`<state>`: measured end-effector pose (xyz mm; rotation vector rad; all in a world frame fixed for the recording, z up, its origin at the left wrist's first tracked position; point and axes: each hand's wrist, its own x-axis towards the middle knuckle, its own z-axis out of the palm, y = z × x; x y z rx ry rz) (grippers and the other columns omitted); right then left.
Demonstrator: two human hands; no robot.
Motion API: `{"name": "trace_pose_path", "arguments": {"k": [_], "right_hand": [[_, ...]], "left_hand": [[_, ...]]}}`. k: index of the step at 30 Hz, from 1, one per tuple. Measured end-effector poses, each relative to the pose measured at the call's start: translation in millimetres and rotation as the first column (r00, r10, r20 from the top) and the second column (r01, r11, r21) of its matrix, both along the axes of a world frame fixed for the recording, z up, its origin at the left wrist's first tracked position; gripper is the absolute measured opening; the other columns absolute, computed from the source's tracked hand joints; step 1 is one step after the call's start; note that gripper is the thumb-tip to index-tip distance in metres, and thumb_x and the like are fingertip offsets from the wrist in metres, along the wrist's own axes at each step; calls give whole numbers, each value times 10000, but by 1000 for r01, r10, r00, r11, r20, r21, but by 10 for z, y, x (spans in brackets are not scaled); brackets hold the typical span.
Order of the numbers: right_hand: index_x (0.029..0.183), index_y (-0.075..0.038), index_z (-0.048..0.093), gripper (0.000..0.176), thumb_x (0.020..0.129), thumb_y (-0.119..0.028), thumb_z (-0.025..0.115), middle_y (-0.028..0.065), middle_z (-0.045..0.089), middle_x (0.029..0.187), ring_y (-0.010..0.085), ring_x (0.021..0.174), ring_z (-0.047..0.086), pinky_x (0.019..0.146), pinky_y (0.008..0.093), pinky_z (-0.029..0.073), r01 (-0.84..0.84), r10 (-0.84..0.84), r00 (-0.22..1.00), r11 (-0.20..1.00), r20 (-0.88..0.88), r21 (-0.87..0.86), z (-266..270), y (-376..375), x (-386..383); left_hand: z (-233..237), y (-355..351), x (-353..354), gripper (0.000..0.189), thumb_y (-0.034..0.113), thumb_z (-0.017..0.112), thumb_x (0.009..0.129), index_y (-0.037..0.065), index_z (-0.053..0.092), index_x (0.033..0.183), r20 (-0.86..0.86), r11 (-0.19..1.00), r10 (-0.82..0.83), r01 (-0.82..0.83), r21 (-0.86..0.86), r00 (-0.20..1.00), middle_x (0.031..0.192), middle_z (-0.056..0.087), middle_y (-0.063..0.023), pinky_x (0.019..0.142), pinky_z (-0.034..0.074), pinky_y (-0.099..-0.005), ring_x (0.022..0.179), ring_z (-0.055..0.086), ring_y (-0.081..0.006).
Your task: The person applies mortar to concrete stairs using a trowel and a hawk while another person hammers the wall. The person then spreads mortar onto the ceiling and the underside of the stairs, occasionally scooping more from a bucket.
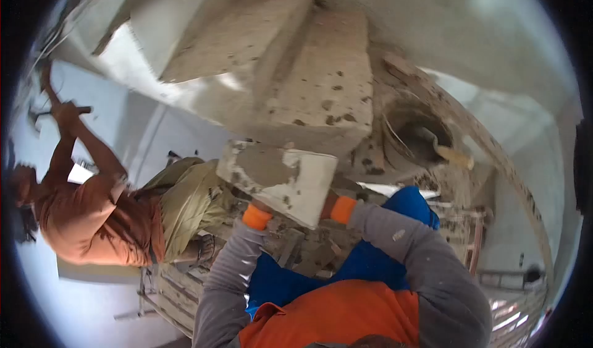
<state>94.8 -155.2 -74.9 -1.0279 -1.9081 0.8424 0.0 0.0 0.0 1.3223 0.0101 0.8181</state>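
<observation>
A pale slab (pixel 309 178) with a patch of wet grey mortar on its face is held up in front of me, tilted, against the front of a mortar-spotted concrete step (pixel 327 94). My left hand (pixel 262 208) is at its lower left edge, mostly hidden under the slab. At the right edge, my right hand (pixel 329 203) grips the slab, its fingers partly behind it. Orange cuffs show at both wrists.
A bucket (pixel 395 128) with a trowel (pixel 454 156) in it stands at the right. On the left a co-worker (pixel 92 218) raises a hammer (pixel 46 112). Scaffold slats (pixel 176 295) and rubble lie below. A curved mortar-stained edge (pixel 488 138) runs down the right.
</observation>
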Motion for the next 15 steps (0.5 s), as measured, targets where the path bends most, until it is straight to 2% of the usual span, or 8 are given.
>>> {"name": "trace_pose_path", "arguments": {"k": [1, 2, 4, 7, 8, 10, 12, 15], "right_hand": [[1223, -122, 528, 474, 825, -369, 601, 119, 511, 1244, 298, 1116, 486, 976, 405, 366, 41, -42, 999, 999, -10, -17, 230, 613, 380], [1219, -120, 529, 468, 820, -355, 601, 123, 509, 1243, 303, 1118, 484, 976, 407, 364, 66, -69, 995, 996, 67, 57, 217, 608, 406], [1209, -114, 532, 455, 811, -325, 600, 130, 506, 1239, 312, 1120, 479, 977, 411, 361, 78, -122, 969, 977, 215, 201, 174, 587, 425], [1234, -98, 496, 416, 858, -277, 487, 165, 532, 1203, 328, 1079, 526, 935, 404, 423, 117, -155, 935, 984, 320, 135, 413, 500, 381], [1238, -104, 494, 416, 853, -262, 491, 170, 528, 1204, 342, 1063, 534, 920, 418, 430, 139, -182, 922, 979, 342, 147, 287, 530, 393], [1241, -102, 489, 428, 849, -273, 498, 175, 536, 1188, 348, 1044, 542, 908, 426, 435, 154, -206, 917, 973, 343, 174, 223, 543, 395], [1245, -99, 484, 442, 844, -284, 505, 179, 545, 1171, 353, 1024, 550, 896, 433, 440, 159, -223, 917, 965, 330, 210, 242, 550, 410], [1250, -95, 476, 462, 838, -301, 515, 186, 558, 1147, 361, 995, 562, 879, 444, 448, 154, -269, 907, 928, 323, 340, 312, 571, 477]], "left_hand": [[-8, 8, 8, 562, 337, 385, 934, 47, 234, 1391, 34, 979, -58, 64, -194, 998, 1429, 294, -124, 1064, 294, -401, 1271, 350, -259], [15, 9, 12, 578, 364, 363, 936, 49, 221, 1399, 72, 917, -102, 122, -379, 992, 1427, 299, -122, 1065, 293, -405, 1273, 349, -267], [85, -28, -5, 613, 419, 319, 939, 53, 194, 1415, 145, 687, -143, 204, -698, 979, 1423, 309, -117, 1068, 292, -413, 1277, 346, -283], [145, -109, -56, 600, 336, 348, 948, 37, 142, 1426, 76, 779, -230, 230, -584, 970, 1464, 238, -81, 1102, 202, -360, 1323, 256, -218], [127, -97, -20, 599, 335, 348, 947, 47, 138, 1429, -123, 959, -140, 104, -265, 982, 1439, 288, -85, 1098, 214, -355, 1308, 282, -210], [208, -78, -48, 572, 313, 384, 928, 58, 217, 1413, 56, 833, -259, 252, -493, 964, 1412, 330, -104, 1096, 214, -363, 1298, 301, -229], [321, 5, -85, 561, 302, 410, 915, 66, 262, 1401, 207, 694, -304, 365, -621, 930, 1397, 352, -112, 1094, 215, -368, 1292, 311, -239], [569, 149, -124, 563, 302, 431, 902, 71, 279, 1392, 139, 786, -233, 271, -556, 962, 1395, 357, -111, 1093, 217, -369, 1289, 314, -243]]}}
